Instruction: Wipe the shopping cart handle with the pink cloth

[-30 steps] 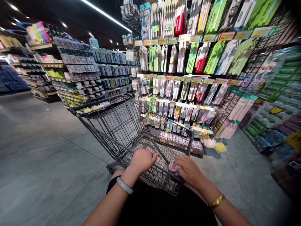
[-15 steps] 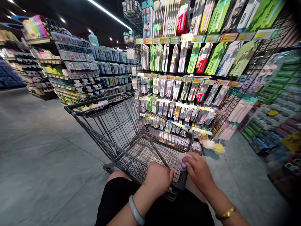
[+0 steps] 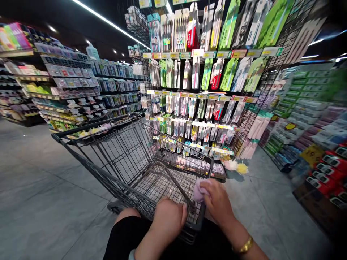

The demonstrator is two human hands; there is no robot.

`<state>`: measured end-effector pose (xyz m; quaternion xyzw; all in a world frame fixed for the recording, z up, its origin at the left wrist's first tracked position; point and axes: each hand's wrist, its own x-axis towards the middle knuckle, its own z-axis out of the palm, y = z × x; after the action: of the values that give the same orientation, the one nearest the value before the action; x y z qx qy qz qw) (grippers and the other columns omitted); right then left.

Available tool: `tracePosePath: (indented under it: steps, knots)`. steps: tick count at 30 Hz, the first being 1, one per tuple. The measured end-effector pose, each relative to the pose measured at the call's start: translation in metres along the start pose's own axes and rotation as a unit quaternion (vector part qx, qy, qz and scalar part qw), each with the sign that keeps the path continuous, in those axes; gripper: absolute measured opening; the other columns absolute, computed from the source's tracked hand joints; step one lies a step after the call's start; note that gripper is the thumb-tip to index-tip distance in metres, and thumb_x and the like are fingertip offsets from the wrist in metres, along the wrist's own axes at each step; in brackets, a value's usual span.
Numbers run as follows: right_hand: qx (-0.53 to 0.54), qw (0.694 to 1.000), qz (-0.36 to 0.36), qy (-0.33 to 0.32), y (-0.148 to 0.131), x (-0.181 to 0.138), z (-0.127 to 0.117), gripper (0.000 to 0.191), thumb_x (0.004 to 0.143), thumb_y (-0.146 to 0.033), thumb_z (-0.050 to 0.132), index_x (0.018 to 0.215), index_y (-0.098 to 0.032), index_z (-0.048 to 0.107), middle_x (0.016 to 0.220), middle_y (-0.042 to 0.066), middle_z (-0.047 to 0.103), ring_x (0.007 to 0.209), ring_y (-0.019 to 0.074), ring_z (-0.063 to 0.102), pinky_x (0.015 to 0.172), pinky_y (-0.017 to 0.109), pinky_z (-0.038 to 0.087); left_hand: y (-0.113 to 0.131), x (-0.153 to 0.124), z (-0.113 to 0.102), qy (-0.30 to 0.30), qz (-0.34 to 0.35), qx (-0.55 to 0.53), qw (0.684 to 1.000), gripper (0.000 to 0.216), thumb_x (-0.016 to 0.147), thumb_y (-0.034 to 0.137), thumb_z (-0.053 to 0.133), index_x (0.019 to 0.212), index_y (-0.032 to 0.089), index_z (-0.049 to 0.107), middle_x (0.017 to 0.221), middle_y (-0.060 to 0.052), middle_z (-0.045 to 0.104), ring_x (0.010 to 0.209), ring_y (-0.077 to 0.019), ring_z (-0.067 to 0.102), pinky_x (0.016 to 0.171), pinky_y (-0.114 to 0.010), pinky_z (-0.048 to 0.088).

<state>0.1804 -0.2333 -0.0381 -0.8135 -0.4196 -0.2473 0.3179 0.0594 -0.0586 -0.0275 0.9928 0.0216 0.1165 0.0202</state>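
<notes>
A dark wire shopping cart stands before me, its near end close to my knees. My left hand is closed over the cart's near rim, and the fingers' undersides are hidden. Bunched in my right hand is a light purple cloth, pinched between thumb and fingers. That cloth is at the near right corner of the cart, by the end of the right-side rail. Whether it presses on the metal I cannot tell. Wire mesh forms the cart's bottom, with a dark bar slanting across it.
A tall rack of packaged toothbrushes stands behind the cart. Shelves of goods line the left, and stacked packs the right. Red boxes lie at the far right. Fluffy pink and yellow puffs are near the grey floor.
The view has swung a little right and up, so the cart and rack appear further left and lower. My right hand keeps the cloth near the same corner; my left hand stays on the rim.
</notes>
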Motion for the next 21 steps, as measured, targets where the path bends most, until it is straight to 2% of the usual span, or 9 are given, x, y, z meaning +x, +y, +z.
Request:
tracePosePath:
  steps: [3,5,7,10,13,16,19,21]
  knots:
    - [0.086,0.985,-0.134,-0.069,-0.032,-0.018,-0.005,0.033,0.080,-0.013,0.051,0.107,-0.027,0.062,0.110,0.005,0.064,0.103,0.0233,0.058,0.093,0.042,0.045,-0.003,-0.001,-0.001,-0.021,0.018,-0.029,0.999,0.029,0.088,0.029,0.050,0.069,0.019,0.070,0.061,-0.007,0.068,0.058,-0.0218,0.063,0.073,-0.039,0.043]
    - [0.105,0.975,-0.170,-0.093,-0.041,-0.027,-0.005,0.033,0.077,-0.012,0.052,0.105,-0.027,0.063,0.108,0.005,0.065,0.097,0.0223,0.058,0.088,0.040,0.046,-0.003,-0.002,-0.001,-0.024,0.019,-0.034,0.999,0.026,0.086,0.029,0.052,0.069,0.019,0.069,0.061,-0.007,0.068,0.057,-0.0215,0.062,0.073,-0.039,0.043]
    - [0.066,0.986,-0.136,-0.073,-0.030,-0.025,-0.001,0.034,0.078,-0.009,0.052,0.104,-0.028,0.064,0.110,0.005,0.064,0.099,0.0230,0.058,0.089,0.041,0.045,-0.003,-0.003,-0.001,-0.005,0.005,-0.023,1.000,0.036,0.091,0.028,0.044,0.068,0.019,0.070,0.062,-0.008,0.069,0.058,-0.0214,0.063,0.073,-0.040,0.043]
    - [-0.005,0.999,-0.032,-0.027,0.005,-0.005,0.007,0.036,0.080,-0.006,0.051,0.105,-0.027,0.065,0.115,0.007,0.062,0.106,0.0259,0.056,0.092,0.046,0.045,0.000,-0.002,0.000,0.015,-0.005,-0.007,1.000,0.046,0.095,0.028,0.035,0.067,0.018,0.071,0.060,-0.010,0.068,0.059,-0.0213,0.063,0.073,-0.040,0.042]
    - [0.002,1.000,0.031,-0.001,0.020,0.012,0.003,0.037,0.078,-0.006,0.048,0.105,-0.025,0.064,0.115,0.009,0.061,0.109,0.0269,0.057,0.091,0.047,0.047,0.002,-0.002,0.000,0.012,0.000,0.002,1.000,0.046,0.095,0.028,0.035,0.068,0.019,0.071,0.060,-0.009,0.068,0.057,-0.0215,0.063,0.071,-0.040,0.043]
    - [0.035,0.999,-0.019,0.021,0.003,0.005,-0.016,0.052,0.077,-0.006,0.048,0.122,-0.031,0.056,0.119,0.007,0.062,0.113,0.0271,0.057,0.096,0.049,0.046,0.002,-0.002,0.000,0.014,0.001,0.004,1.000,0.047,0.096,0.027,0.034,0.068,0.019,0.071,0.060,-0.008,0.069,0.055,-0.0211,0.062,0.071,-0.040,0.043]
    - [0.012,0.996,-0.061,0.067,-0.021,-0.017,-0.031,0.066,0.077,-0.003,0.047,0.133,-0.037,0.048,0.118,0.005,0.064,0.112,0.0280,0.059,0.100,0.053,0.042,0.000,-0.003,0.001,0.021,-0.007,0.005,1.000,0.047,0.095,0.027,0.035,0.066,0.018,0.071,0.060,-0.009,0.068,0.056,-0.0208,0.062,0.072,-0.039,0.042]
    - [-0.011,0.997,-0.066,0.026,-0.031,-0.031,-0.033,0.066,0.077,-0.004,0.048,0.134,-0.036,0.049,0.122,0.004,0.064,0.113,0.0278,0.059,0.100,0.051,0.043,0.000,-0.004,0.001,0.023,-0.009,0.004,1.000,0.046,0.095,0.027,0.036,0.066,0.018,0.071,0.060,-0.010,0.068,0.057,-0.0212,0.062,0.072,-0.040,0.042]
